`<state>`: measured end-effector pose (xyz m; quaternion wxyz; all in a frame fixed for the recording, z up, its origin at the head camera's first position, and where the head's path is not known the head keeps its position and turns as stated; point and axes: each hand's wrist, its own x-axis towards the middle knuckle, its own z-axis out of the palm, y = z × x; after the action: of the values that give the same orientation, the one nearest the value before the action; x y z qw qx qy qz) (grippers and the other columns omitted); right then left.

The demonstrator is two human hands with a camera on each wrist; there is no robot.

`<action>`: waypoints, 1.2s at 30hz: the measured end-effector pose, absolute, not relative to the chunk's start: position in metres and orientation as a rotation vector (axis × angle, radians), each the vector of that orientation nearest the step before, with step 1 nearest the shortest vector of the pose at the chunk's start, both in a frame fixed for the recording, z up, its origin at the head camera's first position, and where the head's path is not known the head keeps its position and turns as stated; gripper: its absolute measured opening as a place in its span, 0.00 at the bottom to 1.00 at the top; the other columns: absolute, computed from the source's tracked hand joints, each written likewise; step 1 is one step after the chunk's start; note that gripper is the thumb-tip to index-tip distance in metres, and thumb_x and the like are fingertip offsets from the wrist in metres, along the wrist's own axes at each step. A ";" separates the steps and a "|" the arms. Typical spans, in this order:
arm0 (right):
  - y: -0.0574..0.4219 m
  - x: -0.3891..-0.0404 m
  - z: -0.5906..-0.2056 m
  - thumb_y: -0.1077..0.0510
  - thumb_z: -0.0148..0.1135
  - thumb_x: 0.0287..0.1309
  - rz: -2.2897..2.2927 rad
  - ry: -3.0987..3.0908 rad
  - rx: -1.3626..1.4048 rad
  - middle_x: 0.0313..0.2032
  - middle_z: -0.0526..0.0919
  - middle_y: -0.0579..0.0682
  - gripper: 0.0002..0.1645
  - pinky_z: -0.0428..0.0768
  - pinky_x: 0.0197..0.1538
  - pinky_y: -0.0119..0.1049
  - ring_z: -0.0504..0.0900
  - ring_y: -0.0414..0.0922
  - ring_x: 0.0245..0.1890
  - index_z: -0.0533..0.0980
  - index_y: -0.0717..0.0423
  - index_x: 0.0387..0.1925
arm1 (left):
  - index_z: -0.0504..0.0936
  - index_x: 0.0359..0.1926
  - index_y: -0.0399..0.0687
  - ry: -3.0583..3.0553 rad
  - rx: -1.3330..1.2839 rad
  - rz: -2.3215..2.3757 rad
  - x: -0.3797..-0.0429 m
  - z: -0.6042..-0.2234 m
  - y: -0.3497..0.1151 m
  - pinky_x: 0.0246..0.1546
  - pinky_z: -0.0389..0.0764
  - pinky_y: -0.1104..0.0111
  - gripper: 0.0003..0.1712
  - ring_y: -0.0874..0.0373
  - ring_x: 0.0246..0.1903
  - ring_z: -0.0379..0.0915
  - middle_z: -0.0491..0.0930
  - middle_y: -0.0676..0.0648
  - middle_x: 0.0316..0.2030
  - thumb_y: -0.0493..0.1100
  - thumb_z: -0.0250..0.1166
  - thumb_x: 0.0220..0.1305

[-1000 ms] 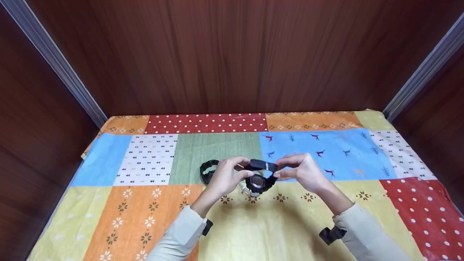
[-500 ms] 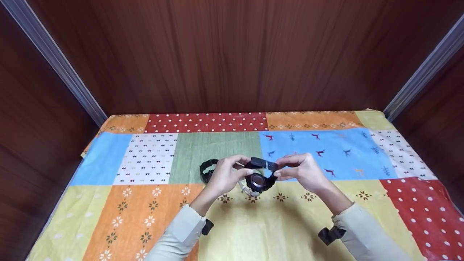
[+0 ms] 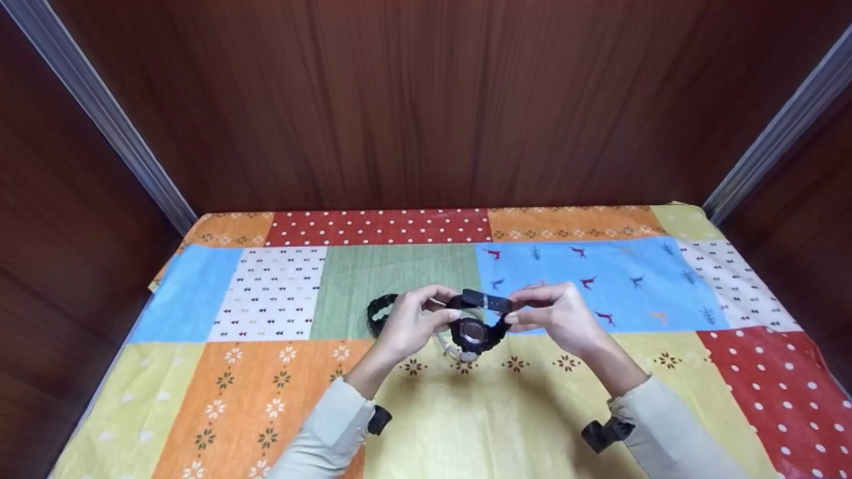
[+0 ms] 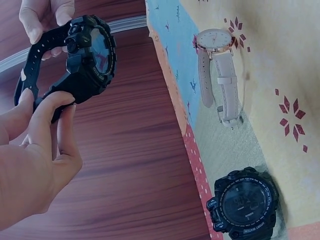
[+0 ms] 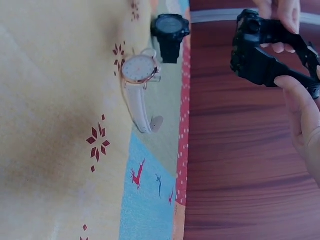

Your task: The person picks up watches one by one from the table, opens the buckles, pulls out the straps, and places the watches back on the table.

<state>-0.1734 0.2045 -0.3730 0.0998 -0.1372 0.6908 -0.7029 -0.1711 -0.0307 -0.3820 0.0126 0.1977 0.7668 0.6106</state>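
A black digital watch (image 3: 473, 332) is held up above the cloth between both hands, its strap looped at the top. My left hand (image 3: 411, 324) pinches the strap with thumb and fingers beside the case. On the other side my right hand (image 3: 566, 318) pinches the strap as well. The left wrist view shows the round case (image 4: 95, 57) and the holes along the strap. Beneath lies a white-strapped watch (image 4: 215, 39) with a rose-gold rim. A second black sport watch (image 4: 245, 205) rests on the cloth, partly behind my left hand in the head view.
A patchwork-print cloth (image 3: 266, 399) covers the table. Dark wood panels (image 3: 399, 100) rise behind it and along both sides, with metal strips (image 3: 113, 126) at the corners. A small black camera (image 3: 607, 434) is strapped at the right sleeve, another at the left.
Both hands keep their grip on the black watch. The strap loop and my right hand have shifted very slightly to the right; the watches on the cloth have not moved.
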 end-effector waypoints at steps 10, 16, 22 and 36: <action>0.208 -0.173 -0.375 0.76 0.62 0.44 -2.198 1.878 -0.455 0.35 0.79 0.57 0.13 0.78 0.40 0.50 0.82 0.51 0.32 0.77 0.77 0.37 | 0.78 0.41 0.30 2.277 0.542 1.983 -0.171 -0.384 -0.031 0.34 0.80 0.68 0.12 0.58 0.32 0.73 0.77 0.40 0.36 0.31 0.63 0.55; 0.209 -0.172 -0.377 0.77 0.60 0.45 -2.241 1.816 -0.488 0.36 0.80 0.58 0.12 0.77 0.40 0.51 0.82 0.52 0.33 0.79 0.72 0.36 | 0.77 0.42 0.30 2.249 0.501 2.004 -0.171 -0.384 -0.032 0.34 0.80 0.67 0.12 0.60 0.32 0.72 0.77 0.41 0.36 0.31 0.63 0.55; 0.209 -0.172 -0.378 0.79 0.58 0.45 -2.282 1.773 -0.504 0.35 0.80 0.58 0.13 0.77 0.39 0.51 0.82 0.52 0.33 0.80 0.70 0.35 | 0.77 0.42 0.30 2.210 0.458 2.032 -0.170 -0.385 -0.032 0.35 0.80 0.67 0.13 0.61 0.31 0.72 0.76 0.42 0.36 0.32 0.64 0.55; 0.211 -0.171 -0.380 0.80 0.56 0.46 -2.300 1.713 -0.601 0.36 0.81 0.60 0.13 0.77 0.39 0.50 0.82 0.55 0.34 0.77 0.75 0.38 | 0.76 0.43 0.27 2.121 0.451 2.088 -0.169 -0.385 -0.033 0.36 0.80 0.65 0.13 0.61 0.31 0.72 0.75 0.42 0.35 0.30 0.62 0.55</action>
<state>-0.1712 0.2107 -0.3802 0.1054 -0.2040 0.5813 -0.7806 -0.1685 -0.0330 -0.3850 0.0654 0.1495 0.7031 0.6921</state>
